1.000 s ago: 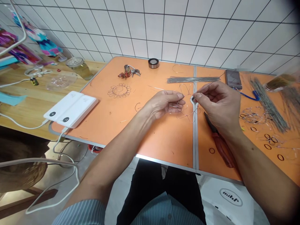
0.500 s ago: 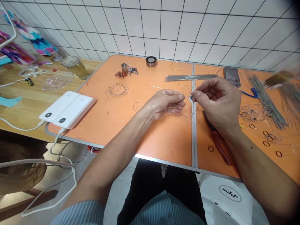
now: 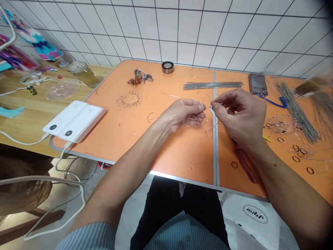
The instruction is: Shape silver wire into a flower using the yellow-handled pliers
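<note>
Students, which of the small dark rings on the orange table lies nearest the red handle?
The lone ring just left of the red handle; the other dark rings all lie beyond the right forearm, to its right.

Over an orange table [image 3: 182,159], the left hand [image 3: 186,113] and right hand [image 3: 239,114] pinch looped wire [image 3: 207,107] between them. Pliers [image 3: 246,165] lie partly hidden below the right hand; a phone [image 3: 258,84], beyond it. A wire bundle [image 3: 200,85] stretches beyond both hands. Left of the left hand lie a wire ring [image 3: 129,99] and, farther back, keys [image 3: 147,78].
</note>
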Demonstrator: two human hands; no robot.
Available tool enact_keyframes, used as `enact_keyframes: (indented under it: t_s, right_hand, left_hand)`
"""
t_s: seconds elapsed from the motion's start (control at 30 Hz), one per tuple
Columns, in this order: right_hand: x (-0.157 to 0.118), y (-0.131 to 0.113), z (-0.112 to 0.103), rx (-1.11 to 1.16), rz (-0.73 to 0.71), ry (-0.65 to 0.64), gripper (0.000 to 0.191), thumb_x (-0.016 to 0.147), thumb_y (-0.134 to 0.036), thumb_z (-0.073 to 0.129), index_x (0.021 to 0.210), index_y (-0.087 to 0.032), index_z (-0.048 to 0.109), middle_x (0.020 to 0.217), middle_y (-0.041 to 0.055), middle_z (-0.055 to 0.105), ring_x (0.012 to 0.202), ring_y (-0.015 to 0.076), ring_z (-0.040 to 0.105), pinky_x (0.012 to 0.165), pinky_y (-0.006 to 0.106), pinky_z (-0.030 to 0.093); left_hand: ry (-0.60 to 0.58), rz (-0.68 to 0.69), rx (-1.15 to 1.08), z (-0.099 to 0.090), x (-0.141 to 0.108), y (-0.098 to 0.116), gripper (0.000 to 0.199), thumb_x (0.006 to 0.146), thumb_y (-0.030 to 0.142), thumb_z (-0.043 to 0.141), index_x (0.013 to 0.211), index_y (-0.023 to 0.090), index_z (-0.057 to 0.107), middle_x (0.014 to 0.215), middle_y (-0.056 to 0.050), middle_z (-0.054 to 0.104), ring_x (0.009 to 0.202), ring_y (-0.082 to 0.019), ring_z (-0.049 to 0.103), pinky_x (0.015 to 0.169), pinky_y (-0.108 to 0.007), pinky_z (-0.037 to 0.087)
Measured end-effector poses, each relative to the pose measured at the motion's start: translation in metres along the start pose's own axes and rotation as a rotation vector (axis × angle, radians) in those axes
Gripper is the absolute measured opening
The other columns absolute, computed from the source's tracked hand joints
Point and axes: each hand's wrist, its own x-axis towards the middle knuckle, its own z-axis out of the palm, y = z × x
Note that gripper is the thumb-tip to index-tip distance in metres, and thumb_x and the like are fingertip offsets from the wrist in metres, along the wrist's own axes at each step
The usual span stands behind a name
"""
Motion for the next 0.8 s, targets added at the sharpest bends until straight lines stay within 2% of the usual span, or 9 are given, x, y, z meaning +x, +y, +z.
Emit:
enact_keyframes:
  t_s: [0.23, 0.43, 0.8]
  right_hand:
    - [-0.0023, 0.0048, -0.0022, -0.025, -0.044, -0.019, 0.020, 0.093, -0.016, 0.081, 0.095, -0.036, 0.081, 0.091, -0.0019, 0.082, 0.076, 0.0217, 0.069, 0.063, 0.040, 0.053]
    - [-0.0005, 0.0043, -0.0019, -0.043, -0.069, -0.047, 0.023, 0.091, -0.014, 0.079, 0.094, -0.036, 0.082, 0.087, -0.0036, 0.080, 0.072, 0.0199, 0.069, 0.066, 0.040, 0.054]
    - [0.0001, 0.0066, -0.0023, -0.019, -0.052, -0.074, 0.024, 0.089, -0.014, 0.083, 0.094, -0.037, 0.084, 0.088, -0.0035, 0.079, 0.073, 0.0199, 0.068, 0.067, 0.039, 0.054]
  left_hand:
    - [-0.011, -0.003, 0.027, 0.0007, -0.0005, 0.0017, 0.018, 0.097, 0.017, 0.087, 0.083, 0.013, 0.076, 0.075, -0.005, 0.078, 0.065, -0.012, 0.072, 0.074, -0.027, 0.061]
    - [-0.003, 0.001, 0.029, 0.0015, -0.0009, 0.0027, 0.018, 0.101, 0.014, 0.078, 0.083, 0.013, 0.077, 0.073, -0.004, 0.076, 0.062, -0.012, 0.071, 0.072, -0.028, 0.062]
    - [-0.020, -0.002, -0.014, -0.0036, 0.0018, 0.0006, 0.009, 0.093, 0.016, 0.086, 0.088, 0.013, 0.079, 0.074, -0.002, 0.076, 0.064, -0.012, 0.072, 0.075, -0.029, 0.064]
